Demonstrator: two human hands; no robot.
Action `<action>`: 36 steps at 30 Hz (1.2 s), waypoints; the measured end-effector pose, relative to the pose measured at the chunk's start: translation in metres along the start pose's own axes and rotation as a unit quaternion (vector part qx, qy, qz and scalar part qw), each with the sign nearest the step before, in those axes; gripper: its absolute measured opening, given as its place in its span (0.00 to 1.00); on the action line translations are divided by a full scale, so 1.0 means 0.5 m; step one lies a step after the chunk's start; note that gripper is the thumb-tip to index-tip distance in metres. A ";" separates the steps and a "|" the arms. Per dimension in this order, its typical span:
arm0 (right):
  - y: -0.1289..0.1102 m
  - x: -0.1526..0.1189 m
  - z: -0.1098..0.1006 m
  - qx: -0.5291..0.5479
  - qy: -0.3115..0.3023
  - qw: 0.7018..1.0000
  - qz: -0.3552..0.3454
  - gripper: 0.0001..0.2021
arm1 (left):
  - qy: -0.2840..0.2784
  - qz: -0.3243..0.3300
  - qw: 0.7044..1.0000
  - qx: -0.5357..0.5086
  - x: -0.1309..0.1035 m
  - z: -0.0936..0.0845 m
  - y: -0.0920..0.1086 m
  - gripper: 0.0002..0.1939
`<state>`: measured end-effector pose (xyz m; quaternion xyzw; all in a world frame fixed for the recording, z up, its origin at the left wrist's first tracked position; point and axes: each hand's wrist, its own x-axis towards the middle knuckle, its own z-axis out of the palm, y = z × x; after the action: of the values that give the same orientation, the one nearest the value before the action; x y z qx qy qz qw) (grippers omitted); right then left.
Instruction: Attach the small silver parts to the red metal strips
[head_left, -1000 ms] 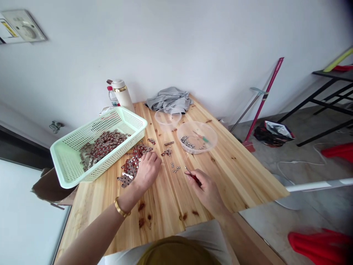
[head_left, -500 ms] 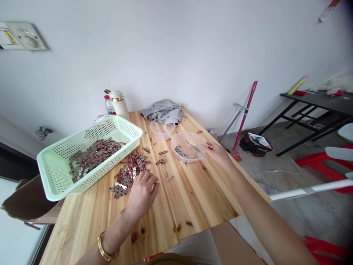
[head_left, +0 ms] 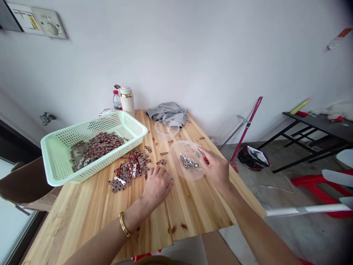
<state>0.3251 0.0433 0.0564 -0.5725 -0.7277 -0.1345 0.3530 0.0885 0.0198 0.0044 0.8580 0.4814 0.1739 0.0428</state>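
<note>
My right hand is closed on a thin tool with a red handle, its exact kind unclear. That hand is at the right rim of a clear plastic bowl; whether it also grips the rim is hard to see. Small shiny metal nuts lie heaped inside the bowl. My left hand rests on the wooden table with its fingers curled and fingertips hidden. A few loose nuts show beside its fingers. Left of it lies a pile of small perforated strips, reddish brown and silver.
A pale green basket holding many similar strips stands at left. Behind are a white flask, a bottle, a second clear container and grey cloth. A red-handled pole leans against the wall beyond the table's right edge.
My left hand has moved right, to the loose nuts. The bowl has come nearer, and the nuts in it have shifted from its left side toward the middle. The view has turned slightly.
</note>
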 end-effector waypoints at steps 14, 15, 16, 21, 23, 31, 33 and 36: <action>-0.091 -0.010 0.003 -0.092 0.065 0.981 -0.156 0.18 | 0.068 -0.072 0.992 0.075 -0.018 0.063 0.032 0.16; -0.093 -0.010 0.003 -0.092 0.064 0.980 -0.161 0.18 | 0.070 -0.071 0.992 0.079 -0.019 0.063 0.029 0.16; -0.094 -0.010 0.003 -0.092 0.066 0.980 -0.164 0.18 | 0.070 -0.069 0.992 0.080 -0.020 0.063 0.027 0.16; -0.096 -0.008 0.003 -0.075 0.057 0.983 -0.157 0.19 | 0.071 -0.060 0.992 0.080 -0.023 0.059 0.027 0.15; -0.096 -0.010 0.001 -0.061 0.046 0.985 -0.156 0.20 | 0.075 -0.058 0.992 0.080 -0.023 0.058 0.026 0.15; -0.084 -0.016 0.000 -0.055 0.043 0.988 -0.134 0.19 | 0.092 -0.039 0.992 0.082 -0.028 0.054 0.024 0.14; -0.070 -0.011 0.005 -0.039 0.041 0.995 -0.078 0.19 | 0.097 -0.032 0.992 0.071 -0.033 0.048 0.022 0.14; -0.029 0.000 0.018 0.008 0.042 0.998 0.041 0.16 | 0.116 -0.027 0.992 0.039 -0.049 0.032 0.006 0.13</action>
<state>0.3086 0.0441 0.0531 -0.5927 -0.6894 -0.1378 0.3931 0.0846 -0.0009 -0.0161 0.8200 0.5122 0.2518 -0.0424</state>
